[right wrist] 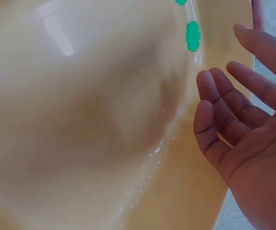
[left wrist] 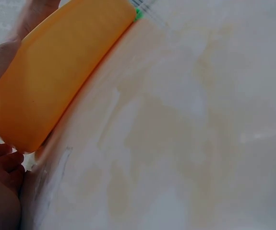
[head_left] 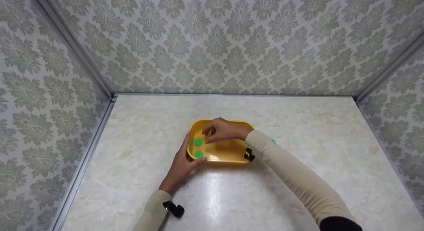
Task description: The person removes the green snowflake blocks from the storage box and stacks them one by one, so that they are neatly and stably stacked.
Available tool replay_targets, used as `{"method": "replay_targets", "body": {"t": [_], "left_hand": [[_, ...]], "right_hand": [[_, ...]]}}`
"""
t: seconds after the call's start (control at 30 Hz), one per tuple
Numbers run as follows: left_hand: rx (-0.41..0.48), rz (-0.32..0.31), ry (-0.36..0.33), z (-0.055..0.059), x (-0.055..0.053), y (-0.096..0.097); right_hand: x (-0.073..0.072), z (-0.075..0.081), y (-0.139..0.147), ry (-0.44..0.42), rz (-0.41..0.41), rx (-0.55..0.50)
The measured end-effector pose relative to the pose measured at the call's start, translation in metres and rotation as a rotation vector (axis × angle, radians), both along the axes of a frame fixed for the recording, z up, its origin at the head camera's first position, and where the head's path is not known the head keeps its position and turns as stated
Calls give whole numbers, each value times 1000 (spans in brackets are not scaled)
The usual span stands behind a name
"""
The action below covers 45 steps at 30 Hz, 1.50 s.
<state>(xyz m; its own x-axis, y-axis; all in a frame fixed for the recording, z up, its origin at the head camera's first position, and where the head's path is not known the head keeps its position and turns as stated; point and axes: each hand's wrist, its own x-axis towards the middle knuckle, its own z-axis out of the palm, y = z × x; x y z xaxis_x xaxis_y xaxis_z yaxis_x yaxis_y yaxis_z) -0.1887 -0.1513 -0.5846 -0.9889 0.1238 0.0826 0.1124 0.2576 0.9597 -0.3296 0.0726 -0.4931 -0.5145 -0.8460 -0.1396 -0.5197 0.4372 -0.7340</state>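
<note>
A yellow plastic tray (head_left: 228,154) with rounded corners stands on the table, and two green flower-shaped pieces lie in its left end, one farther back (head_left: 197,142) and one near the front corner (head_left: 198,154). My left hand (head_left: 182,164) grips the tray's left end, thumb at the front rim and fingers along the side; the left wrist view shows the tray's outer wall (left wrist: 56,72) within that hand. Over the tray, my right hand (head_left: 227,129) hovers with loosely bent fingers and nothing between them. In the right wrist view its fingertips are near a green piece (right wrist: 193,36).
Another green piece (head_left: 273,141) peeks out behind the right sleeve (head_left: 291,171), right of the tray. The pale marbled table (head_left: 149,118) meets patterned walls (head_left: 217,42) at the back and both sides.
</note>
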Motion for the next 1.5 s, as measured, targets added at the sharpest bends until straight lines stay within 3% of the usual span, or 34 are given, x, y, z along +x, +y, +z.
{"method": "replay_targets", "body": {"t": [0.23, 0.5, 1.0, 1.5], "left_hand": [[19, -5, 6, 0, 1, 0], [34, -16, -14, 0, 4, 4], [-19, -4, 33, 2, 1, 2], [-26, -15, 37, 0, 1, -2]], "right_hand": [[-3, -6, -5, -41, -3, 10], [-4, -26, -6, -94, -8, -17], [-2, -39, -19, 40, 26, -100], [-1, -41, -24, 107, 34, -61]]}}
